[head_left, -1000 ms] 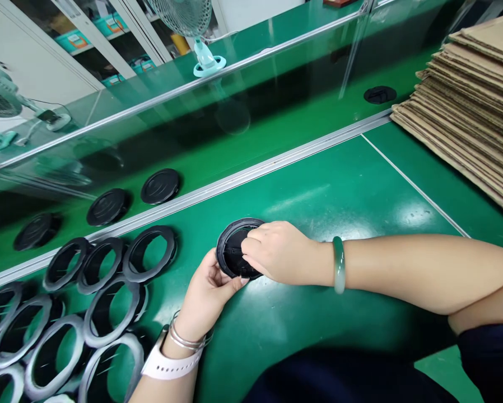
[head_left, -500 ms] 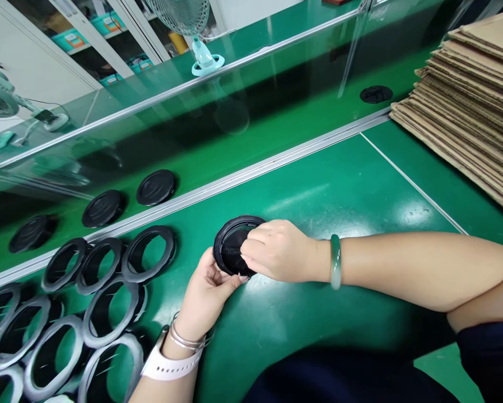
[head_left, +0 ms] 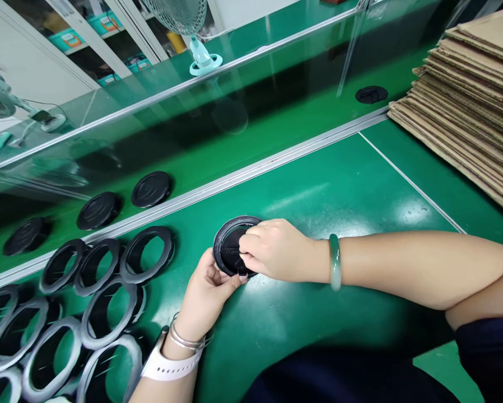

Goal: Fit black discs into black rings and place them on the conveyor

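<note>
A round black plastic part point(head_left: 229, 245) lies on the green table point(head_left: 344, 184) in front of me. My left hand point(head_left: 207, 291) grips its near rim with thumb and fingers. My right hand point(head_left: 272, 251), fingers curled, presses down on the part's inner disc and covers its right half. Several black and grey rings point(head_left: 146, 254) lie spread on the table to the left of both hands.
Three black discs point(head_left: 151, 189) lie on the green conveyor belt point(head_left: 251, 129) beyond a metal rail point(head_left: 276, 159). A stack of cardboard sheets point(head_left: 474, 95) fills the right side. A small fan point(head_left: 184, 22) stands at the back.
The discs on the belt have drifted left. Both hands stay on the black part, with only a slight shift.
</note>
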{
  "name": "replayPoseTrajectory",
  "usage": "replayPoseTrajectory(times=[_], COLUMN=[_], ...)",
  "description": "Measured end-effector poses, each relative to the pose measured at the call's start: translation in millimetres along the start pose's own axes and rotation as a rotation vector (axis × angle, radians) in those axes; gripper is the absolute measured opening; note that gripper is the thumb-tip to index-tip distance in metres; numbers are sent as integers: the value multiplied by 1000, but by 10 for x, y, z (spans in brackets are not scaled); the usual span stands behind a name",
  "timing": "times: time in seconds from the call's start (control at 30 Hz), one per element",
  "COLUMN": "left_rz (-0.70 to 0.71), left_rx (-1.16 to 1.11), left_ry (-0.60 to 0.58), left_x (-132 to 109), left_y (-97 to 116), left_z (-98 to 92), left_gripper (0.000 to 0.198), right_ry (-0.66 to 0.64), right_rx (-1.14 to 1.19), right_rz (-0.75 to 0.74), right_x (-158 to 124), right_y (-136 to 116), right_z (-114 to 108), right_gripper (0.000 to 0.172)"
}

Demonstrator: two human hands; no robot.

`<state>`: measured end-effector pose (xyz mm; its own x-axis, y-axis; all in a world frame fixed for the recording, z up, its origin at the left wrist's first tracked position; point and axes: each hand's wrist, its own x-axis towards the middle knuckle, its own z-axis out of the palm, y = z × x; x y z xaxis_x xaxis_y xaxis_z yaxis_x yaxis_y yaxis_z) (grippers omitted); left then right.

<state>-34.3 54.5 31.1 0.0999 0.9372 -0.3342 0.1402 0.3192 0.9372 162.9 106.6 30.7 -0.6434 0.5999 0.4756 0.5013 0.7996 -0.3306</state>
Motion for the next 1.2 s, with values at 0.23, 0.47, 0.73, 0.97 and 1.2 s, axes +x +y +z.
replayPoseTrajectory(times=[0.23,0.47,0.73,0.97,1.2], left_rz=[-12,8,7,20,25], left_rx=[-10,-4,-13,-1,36], left_ry=[11,20,25,50,76], left_x=[-2,-15,-15,-13,-26], left_y=[5,-35,-20,-28,-18], left_z=[37,56,68,71,89], left_gripper=[48,47,47,51,52], right_ry=[-52,-51,-95,-149,-106], right_rx=[58,7,29,48,-73], right_rz=[72,36,56,66,-33], right_x=[26,50,77,95,32], right_y=[-22,-50,-21,-5,-93], right_z=[-39,-85,-104,-121,-117], right_gripper=[13,11,11,10,13])
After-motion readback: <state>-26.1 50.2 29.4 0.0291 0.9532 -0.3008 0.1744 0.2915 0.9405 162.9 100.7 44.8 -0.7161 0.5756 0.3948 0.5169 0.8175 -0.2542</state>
